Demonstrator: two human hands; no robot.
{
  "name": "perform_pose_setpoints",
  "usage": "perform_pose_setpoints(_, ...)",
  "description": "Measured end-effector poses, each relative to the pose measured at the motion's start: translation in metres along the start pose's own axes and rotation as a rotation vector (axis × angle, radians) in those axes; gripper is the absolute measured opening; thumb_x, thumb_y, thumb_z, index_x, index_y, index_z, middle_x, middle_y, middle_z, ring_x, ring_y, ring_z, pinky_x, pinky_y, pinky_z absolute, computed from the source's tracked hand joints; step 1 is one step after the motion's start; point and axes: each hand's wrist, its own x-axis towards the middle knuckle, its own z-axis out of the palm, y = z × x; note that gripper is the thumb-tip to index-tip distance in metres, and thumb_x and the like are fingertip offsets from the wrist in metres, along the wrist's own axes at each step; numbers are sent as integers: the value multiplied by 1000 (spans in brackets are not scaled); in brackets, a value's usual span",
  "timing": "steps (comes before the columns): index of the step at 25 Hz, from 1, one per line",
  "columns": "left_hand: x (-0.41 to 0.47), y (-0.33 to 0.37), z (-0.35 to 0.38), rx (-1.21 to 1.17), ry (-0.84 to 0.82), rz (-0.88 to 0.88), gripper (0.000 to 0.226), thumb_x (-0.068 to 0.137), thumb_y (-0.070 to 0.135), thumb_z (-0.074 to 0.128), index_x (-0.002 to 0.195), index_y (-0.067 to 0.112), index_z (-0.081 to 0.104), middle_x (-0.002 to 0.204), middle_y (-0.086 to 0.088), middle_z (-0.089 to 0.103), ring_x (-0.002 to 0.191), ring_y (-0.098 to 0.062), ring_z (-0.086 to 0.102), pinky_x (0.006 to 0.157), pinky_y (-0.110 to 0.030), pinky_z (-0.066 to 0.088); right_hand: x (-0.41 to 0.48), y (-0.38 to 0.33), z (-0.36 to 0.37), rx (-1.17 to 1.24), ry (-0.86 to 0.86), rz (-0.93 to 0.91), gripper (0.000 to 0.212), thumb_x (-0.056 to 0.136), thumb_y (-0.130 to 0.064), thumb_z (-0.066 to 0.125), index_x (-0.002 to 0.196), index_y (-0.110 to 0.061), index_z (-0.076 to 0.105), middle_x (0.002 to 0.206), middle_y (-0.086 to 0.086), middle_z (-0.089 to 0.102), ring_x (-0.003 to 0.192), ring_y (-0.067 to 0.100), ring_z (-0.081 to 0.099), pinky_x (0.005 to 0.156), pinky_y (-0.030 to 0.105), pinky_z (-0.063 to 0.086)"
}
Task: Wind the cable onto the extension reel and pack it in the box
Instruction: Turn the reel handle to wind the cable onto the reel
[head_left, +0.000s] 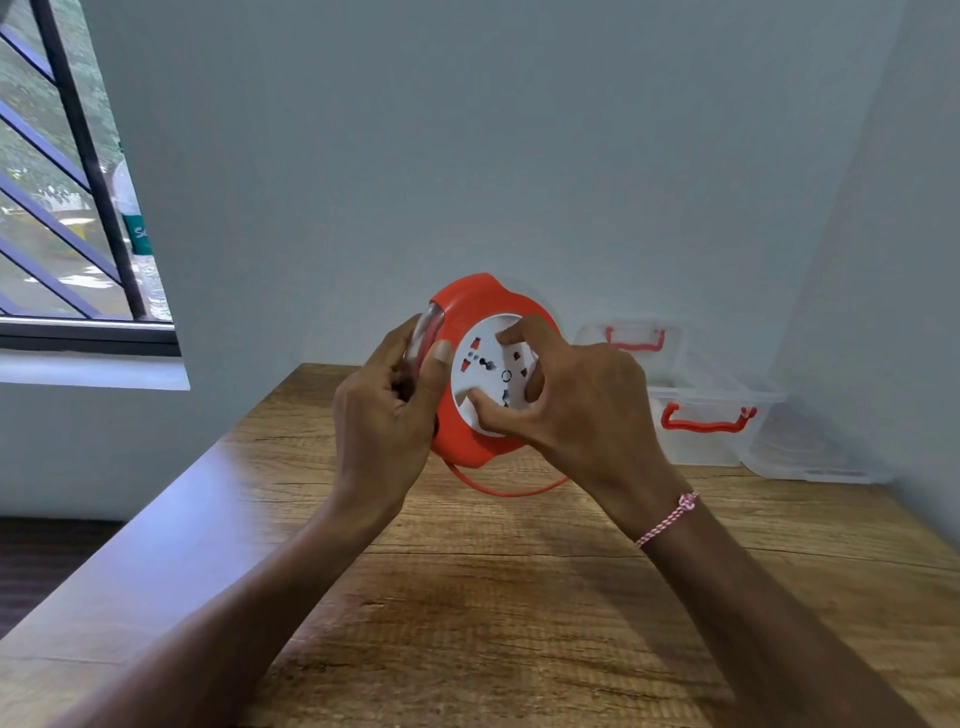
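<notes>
I hold an orange extension reel (480, 301) upright above the wooden table (519, 597), its white socket face (480, 374) turned toward me. My left hand (384, 415) grips the reel's left edge, thumb on the orange rim. The fingers of my right hand (576, 405) are pressed into the white socket disc. A short loop of orange cable (498, 491) hangs below the reel, just above the table. A clear plastic box (711, 441) with red latches stands open at the back right, against the wall.
The box's clear lid (631, 338) with a red handle leans behind it. A second clear lid or tray (810, 457) lies in the right corner. Walls close off the back and right. A barred window (72, 182) is at left, past the table's left edge.
</notes>
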Motion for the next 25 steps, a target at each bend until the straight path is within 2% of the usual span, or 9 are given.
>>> perform_pose_setpoints(5,-4,5,2,33,0,16,46,102,71,47,143,51,49,89,34,72,81,0,78,61,-25,65,3,-12,10,266,39,446,60,74,-75,67,106,-24,61,91,-10,71,68,10,73,48,18,56)
perform_pose_setpoints(8,-7,5,5,36,15,8,46,102,68,50,143,47,51,89,33,71,82,1,79,62,-30,67,6,-14,12,851,-50,860,53,81,-62,76,105,-18,57,72,1,79,51,15,73,35,19,42)
perform_pose_setpoints(9,-7,5,5,38,18,1,44,103,65,52,143,45,52,89,32,71,82,1,79,61,-32,67,6,-15,10,958,-85,910,52,84,-60,76,106,-16,57,68,6,78,48,17,72,35,20,41)
perform_pose_setpoints(11,-6,5,6,21,18,-29,42,102,62,53,141,47,51,90,36,73,84,4,78,62,-24,66,6,-13,6,778,-102,797,51,85,-66,71,101,-20,58,68,2,78,46,13,70,39,21,46)
perform_pose_setpoints(13,-3,7,3,-20,22,-61,47,100,68,53,141,46,52,98,44,71,87,6,78,64,-18,63,5,-4,0,307,-54,481,51,86,-72,63,102,-23,61,81,-6,77,56,9,71,50,22,56)
perform_pose_setpoints(15,0,9,-1,-50,30,-79,54,98,72,51,142,42,54,99,42,72,88,3,78,64,-18,63,4,4,-6,31,-26,131,52,90,-67,61,118,-23,61,98,-3,77,69,14,73,58,26,58)
perform_pose_setpoints(17,2,8,-2,-50,25,-68,56,97,72,50,142,39,55,99,41,72,87,2,78,64,-18,63,3,7,-12,-87,-92,-81,52,95,-59,62,133,-24,57,113,2,75,74,22,74,60,29,58)
perform_pose_setpoints(21,2,8,-2,-58,6,-74,55,99,67,52,143,34,57,100,43,72,89,4,78,66,-18,63,3,4,-15,-213,-157,-211,60,98,-55,60,150,-28,49,127,10,74,86,32,78,68,40,64)
perform_pose_setpoints(25,2,12,-3,-58,-3,-50,40,100,66,52,136,47,56,96,39,73,84,0,79,64,-21,64,4,4,-20,-167,-99,-222,60,92,-56,68,144,-25,59,112,11,79,82,30,78,68,36,62)
